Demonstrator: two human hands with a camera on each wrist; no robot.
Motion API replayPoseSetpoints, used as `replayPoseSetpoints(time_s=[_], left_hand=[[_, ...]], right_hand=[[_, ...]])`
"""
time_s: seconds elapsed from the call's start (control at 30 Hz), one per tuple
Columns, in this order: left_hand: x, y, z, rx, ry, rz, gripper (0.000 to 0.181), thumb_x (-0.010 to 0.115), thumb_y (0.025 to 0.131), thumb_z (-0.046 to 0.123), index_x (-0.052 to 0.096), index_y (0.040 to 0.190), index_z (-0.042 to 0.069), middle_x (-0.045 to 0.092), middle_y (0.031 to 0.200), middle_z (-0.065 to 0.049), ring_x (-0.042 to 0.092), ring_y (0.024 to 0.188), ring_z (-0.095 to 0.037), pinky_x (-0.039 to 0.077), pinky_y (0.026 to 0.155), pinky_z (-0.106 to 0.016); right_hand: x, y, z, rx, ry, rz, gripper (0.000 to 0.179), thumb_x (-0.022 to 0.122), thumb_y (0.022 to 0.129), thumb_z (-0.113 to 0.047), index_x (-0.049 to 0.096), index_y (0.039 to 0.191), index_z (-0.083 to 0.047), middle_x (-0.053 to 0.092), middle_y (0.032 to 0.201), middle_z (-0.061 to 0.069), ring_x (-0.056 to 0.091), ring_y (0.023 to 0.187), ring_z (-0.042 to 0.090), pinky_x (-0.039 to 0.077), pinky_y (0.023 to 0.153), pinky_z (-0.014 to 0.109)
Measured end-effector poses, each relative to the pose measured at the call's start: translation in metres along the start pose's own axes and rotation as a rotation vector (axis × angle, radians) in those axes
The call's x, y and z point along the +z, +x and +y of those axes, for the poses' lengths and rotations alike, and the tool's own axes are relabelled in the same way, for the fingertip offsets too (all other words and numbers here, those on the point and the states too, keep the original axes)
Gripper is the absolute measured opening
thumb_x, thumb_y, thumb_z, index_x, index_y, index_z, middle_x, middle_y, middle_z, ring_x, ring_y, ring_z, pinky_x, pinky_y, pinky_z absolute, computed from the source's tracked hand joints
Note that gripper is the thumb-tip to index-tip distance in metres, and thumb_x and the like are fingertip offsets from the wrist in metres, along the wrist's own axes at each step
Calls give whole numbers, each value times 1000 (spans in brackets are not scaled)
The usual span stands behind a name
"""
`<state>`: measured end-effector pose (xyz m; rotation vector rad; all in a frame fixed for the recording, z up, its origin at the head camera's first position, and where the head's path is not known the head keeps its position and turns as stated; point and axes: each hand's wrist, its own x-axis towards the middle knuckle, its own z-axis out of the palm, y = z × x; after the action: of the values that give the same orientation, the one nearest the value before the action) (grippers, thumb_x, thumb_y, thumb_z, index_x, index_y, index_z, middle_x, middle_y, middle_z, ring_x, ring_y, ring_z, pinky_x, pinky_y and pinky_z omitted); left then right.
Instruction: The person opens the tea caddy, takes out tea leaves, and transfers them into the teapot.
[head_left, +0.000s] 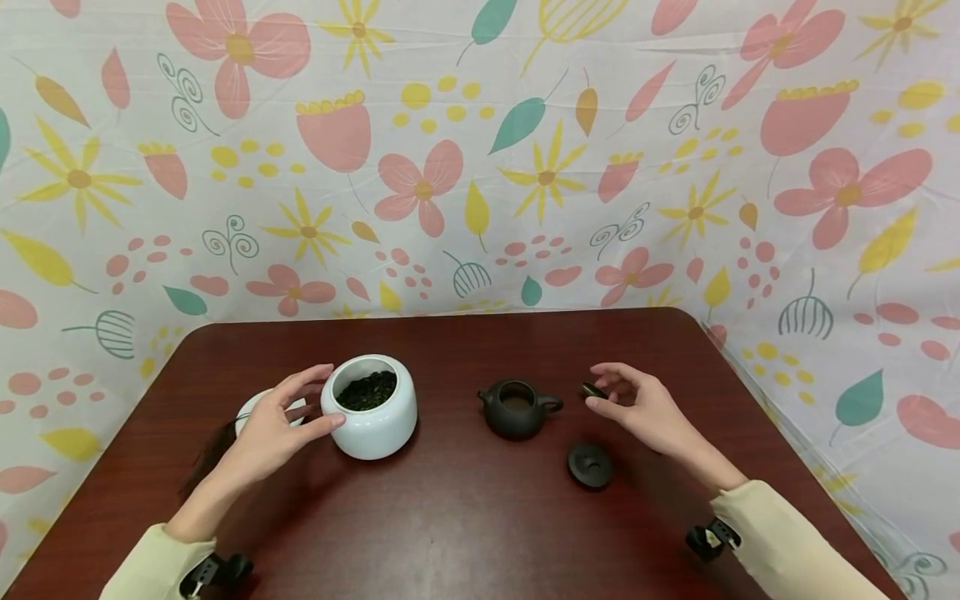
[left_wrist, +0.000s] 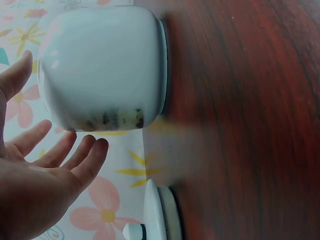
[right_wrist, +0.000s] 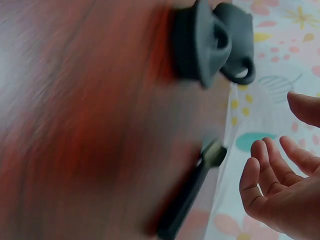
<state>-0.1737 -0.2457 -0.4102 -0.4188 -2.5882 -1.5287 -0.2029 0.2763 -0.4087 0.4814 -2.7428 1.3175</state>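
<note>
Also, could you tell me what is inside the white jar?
Inside the white jar, dark dried leaves show through its open mouth. They cover the bottom, so anything beneath them cannot be seen.

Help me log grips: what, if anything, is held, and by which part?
Nothing; the left hand is beside the white jar, the right hand near the spoon.

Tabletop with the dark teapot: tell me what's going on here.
A person's left hand is at the white jar of dark leaves; whether it touches the jar is hard to tell. The right hand hovers by a dark-handled scoop lying on the table, not gripping it. The dark teapot stands open between the hands, the teapot lid lying nearby. The white lid is off too, near the left hand.
</note>
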Motion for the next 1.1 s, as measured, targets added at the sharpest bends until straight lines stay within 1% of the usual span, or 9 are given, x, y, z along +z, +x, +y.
replayPoseSetpoints(time_s=[0.1, 0.17, 0.27, 0.4, 0.53, 0.73, 0.87, 0.97, 1.1], left_hand=[[1, 1, -1, -8, -10, -12, 70, 84, 94, 17, 51, 154, 6, 63, 136, -14, 60, 120, -16, 46, 105, -58], [1, 2, -2, -10, -19, -15, 70, 84, 93, 16, 51, 154, 6, 63, 135, -15, 59, 120, -19, 45, 105, -61], [1, 2, -3, -15, -28, -22, 71, 84, 93, 16, 50, 155, 7, 63, 135, -16, 59, 122, -23, 45, 105, -62], [2, 4, -4, -20, -40, -33, 72, 84, 93, 17, 49, 156, 8, 62, 138, -15, 57, 126, -29, 47, 104, -56], [2, 7, -6, -21, -55, -41, 73, 84, 93, 17, 48, 156, 8, 62, 139, -14, 56, 128, -33, 51, 102, -40], [2, 8, -8, -15, -74, -58, 71, 83, 94, 15, 49, 156, 8, 59, 143, -14, 54, 130, -35, 51, 102, -38], [2, 8, -9, -13, -103, -68, 72, 83, 93, 13, 49, 156, 8, 57, 146, -16, 53, 131, -38, 52, 98, -27], [2, 9, -9, -13, -107, -73, 72, 84, 93, 13, 49, 156, 8, 57, 145, -17, 55, 128, -40, 53, 96, -29], [2, 9, -10, -6, -96, -80, 74, 85, 92, 13, 49, 156, 9, 58, 143, -17, 57, 123, -43, 55, 94, -36]], right_hand=[[-6, -5, 9, 16, -40, 17, 43, 77, 100, -20, 63, 138, -6, 66, 117, 16, 61, 90, 21, 50, 75, 29], [-9, -8, 15, 26, -64, 23, 44, 77, 100, -22, 63, 138, -7, 67, 117, 15, 61, 88, 20, 50, 75, 28], [-14, -11, 23, 38, -88, 24, 44, 78, 99, -23, 63, 138, -7, 67, 117, 14, 60, 86, 20, 49, 74, 29], [-21, -15, 32, 48, -124, 23, 46, 78, 99, -24, 62, 138, -4, 66, 116, 14, 61, 84, 20, 49, 70, 31], [-26, -17, 40, 57, -153, 15, 47, 80, 98, -23, 63, 136, -2, 66, 116, 16, 60, 83, 19, 48, 67, 31], [-31, -22, 48, 73, -167, -16, 48, 82, 95, -21, 64, 134, 0, 65, 115, 17, 57, 77, 18, 46, 61, 30], [-33, -23, 50, 77, -199, -30, 47, 84, 93, -20, 66, 132, 0, 66, 112, 16, 56, 76, 19, 46, 60, 30], [-35, -24, 52, 79, -223, -44, 47, 85, 91, -20, 67, 130, -1, 66, 110, 13, 55, 75, 19, 45, 61, 30], [-35, -24, 55, 84, -234, -66, 49, 87, 89, -20, 67, 130, -2, 65, 109, 11, 53, 73, 18, 43, 61, 30]])
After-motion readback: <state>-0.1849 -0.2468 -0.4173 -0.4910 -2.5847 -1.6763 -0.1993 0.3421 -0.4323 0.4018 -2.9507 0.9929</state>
